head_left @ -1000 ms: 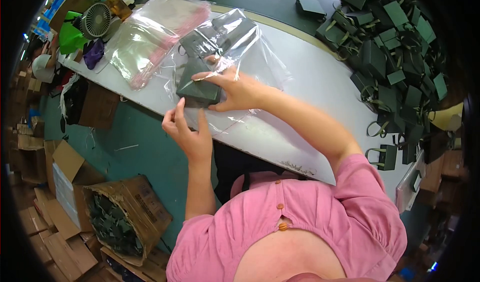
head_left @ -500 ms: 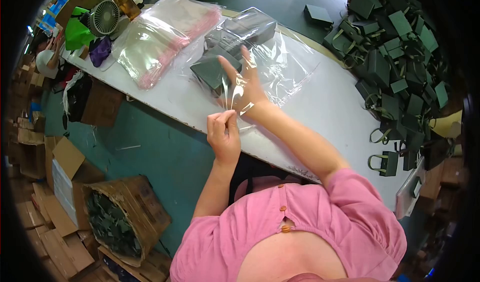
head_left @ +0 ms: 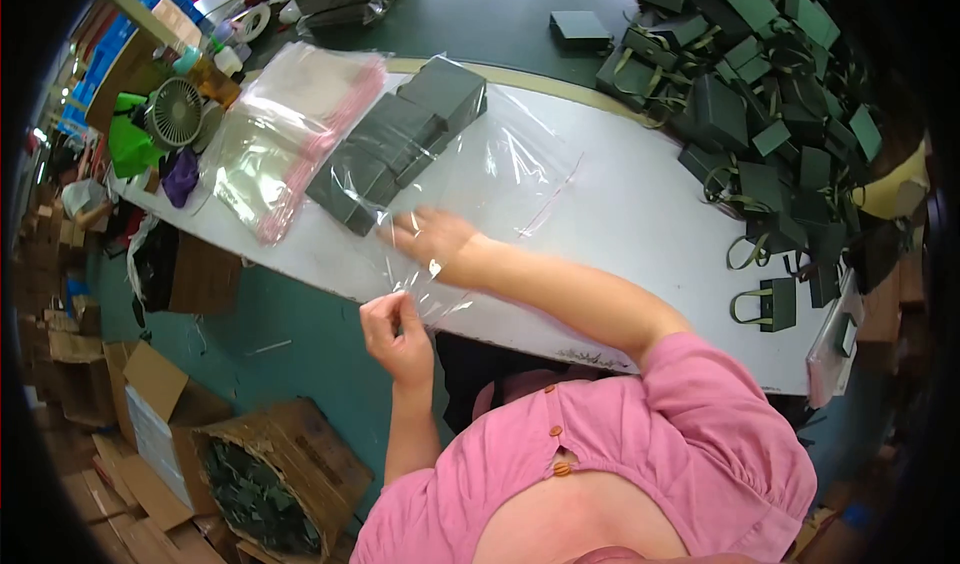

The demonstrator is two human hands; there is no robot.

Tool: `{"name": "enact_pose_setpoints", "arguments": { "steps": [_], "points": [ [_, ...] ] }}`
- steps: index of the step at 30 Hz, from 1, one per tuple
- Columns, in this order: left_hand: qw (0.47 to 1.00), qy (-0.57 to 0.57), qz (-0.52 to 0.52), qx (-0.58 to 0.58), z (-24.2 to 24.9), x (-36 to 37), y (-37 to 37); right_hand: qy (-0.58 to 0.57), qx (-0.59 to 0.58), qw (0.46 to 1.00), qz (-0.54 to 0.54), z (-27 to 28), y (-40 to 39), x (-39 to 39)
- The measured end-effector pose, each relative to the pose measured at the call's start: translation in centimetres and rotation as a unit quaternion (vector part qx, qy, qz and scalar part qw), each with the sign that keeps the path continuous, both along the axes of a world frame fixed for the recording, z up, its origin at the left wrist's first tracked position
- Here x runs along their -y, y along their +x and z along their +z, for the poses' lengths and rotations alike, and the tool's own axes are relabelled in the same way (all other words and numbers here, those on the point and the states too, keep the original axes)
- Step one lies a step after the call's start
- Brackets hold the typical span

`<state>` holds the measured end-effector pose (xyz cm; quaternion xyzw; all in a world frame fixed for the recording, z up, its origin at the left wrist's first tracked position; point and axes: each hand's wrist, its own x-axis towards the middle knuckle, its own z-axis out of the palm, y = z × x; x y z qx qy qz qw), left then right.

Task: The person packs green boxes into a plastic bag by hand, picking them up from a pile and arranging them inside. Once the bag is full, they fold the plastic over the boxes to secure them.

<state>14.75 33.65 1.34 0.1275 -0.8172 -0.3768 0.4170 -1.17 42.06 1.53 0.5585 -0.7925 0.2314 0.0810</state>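
Note:
A clear plastic bag [head_left: 505,169] lies across the white tabletop, with several dark green boxes [head_left: 355,182] in a row inside it. My left hand [head_left: 398,336] pinches the bag's near edge between thumb and fingers, just off the table's front edge. My right hand [head_left: 432,242] appears to be inside the bag, beneath the film, close to the nearest box. Its fingers stretch to the left and are somewhat blurred; they grip nothing I can see. To the left of the boxes rests a stack of clear bags [head_left: 300,94] with pinkish edges.
Many small dark green gift bags and boxes [head_left: 720,114] are heaped at the right. One small green bag [head_left: 777,304] stands apart near the edge. A fan [head_left: 174,112] sits at the left end. Below, a carton [head_left: 290,444] holds green pieces on the floor.
My right hand has drawn back toward me, from over the boxes to their near end. The boxes now lie in a straighter row. My left hand still pinches the bag; the view has shifted.

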Motion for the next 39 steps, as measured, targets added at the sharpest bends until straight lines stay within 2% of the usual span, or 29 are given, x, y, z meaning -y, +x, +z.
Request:
{"name": "enact_pose_setpoints", "arguments": {
  "steps": [2,3,4,5,6,7,8,9,11,12,13,14,15,16,19,21,23,26,29,30,33,34,36,39],
  "points": [
    [1.000,0.027,-0.001,0.003,0.7,0.4,0.2,0.001,-0.014,0.994,0.109,1.5,0.4,-5.3],
    [1.000,0.008,0.003,0.016,1.5,0.7,0.3,-0.007,0.049,0.990,0.129,2.6,0.1,-8.9],
    [1.000,-0.011,0.006,0.029,2.5,0.9,0.5,-0.043,0.000,0.998,0.048,2.6,-1.3,-12.4],
    [0.999,-0.029,0.007,0.042,3.3,1.1,0.6,-0.091,-0.150,0.981,-0.085,3.5,-4.0,-16.5],
    [0.995,-0.077,0.011,0.056,3.7,1.7,0.8,-0.085,-0.241,0.944,-0.209,4.4,-7.6,-21.3],
    [0.996,-0.089,-0.003,0.024,4.5,1.2,0.1,-0.092,-0.241,0.906,-0.336,7.6,-10.3,-26.0],
    [0.995,-0.099,-0.019,-0.008,5.5,0.5,-0.6,-0.058,-0.228,0.844,-0.483,8.5,-12.0,-30.0],
    [0.993,-0.108,-0.034,-0.041,6.7,-0.2,-1.2,-0.011,-0.213,0.758,-0.616,6.3,-13.9,-33.8],
    [0.972,-0.139,-0.187,-0.033,9.4,-2.9,-4.7,0.066,-0.058,0.778,-0.622,6.2,-13.9,-36.1],
    [0.951,-0.153,-0.266,-0.023,10.4,-4.6,-7.2,0.056,-0.094,0.818,-0.565,6.1,-13.1,-36.6],
    [0.940,-0.165,-0.298,-0.006,10.6,-6.7,-9.9,0.046,-0.128,0.853,-0.504,5.9,-11.8,-36.6],
    [0.928,-0.177,-0.328,0.012,10.7,-8.9,-12.9,0.034,-0.089,0.875,-0.474,6.6,-10.2,-35.8],
    [0.923,-0.166,-0.345,0.027,10.3,-10.8,-16.1,-0.001,-0.103,0.906,-0.411,6.3,-9.4,-35.9],
    [0.918,-0.153,-0.363,0.042,9.4,-12.5,-19.3,-0.007,-0.068,0.915,-0.399,6.3,-8.2,-35.7],
    [0.924,-0.137,-0.349,0.078,5.0,-16.3,-29.4,-0.011,-0.005,0.938,-0.346,6.0,-3.4,-35.2],
    [0.925,-0.147,-0.320,0.139,3.2,-18.2,-34.2,-0.088,0.077,0.944,-0.307,5.3,0.1,-34.4],
    [0.921,-0.133,-0.278,0.239,2.6,-20.4,-37.2,-0.003,0.140,0.968,-0.207,5.7,2.6,-34.8],
    [0.909,-0.099,-0.308,0.264,1.5,-22.2,-39.3,0.149,0.103,0.960,-0.214,6.2,4.2,-35.7],
    [0.914,-0.146,-0.239,0.292,3.9,-23.3,-37.5,0.007,0.169,0.943,-0.288,6.9,4.9,-35.3],
    [0.927,-0.175,-0.240,0.231,4.1,-22.7,-36.7,-0.063,0.186,0.926,-0.324,6.6,5.5,-34.3],
    [0.920,-0.195,-0.255,0.224,7.6,-19.5,-32.2,-0.084,0.144,0.913,-0.373,4.6,6.4,-31.0],
    [0.915,-0.225,-0.253,0.220,8.3,-18.6,-29.7,-0.020,0.115,0.909,-0.400,3.7,6.6,-30.3],
    [0.902,-0.285,-0.245,0.213,9.4,-16.3,-23.8,-0.025,0.111,0.905,-0.410,3.4,6.7,-30.6],
    [0.843,-0.215,-0.271,0.411,10.9,-13.8,-17.1,-0.010,0.135,0.910,-0.392,4.1,6.7,-33.2]
  ]
}}
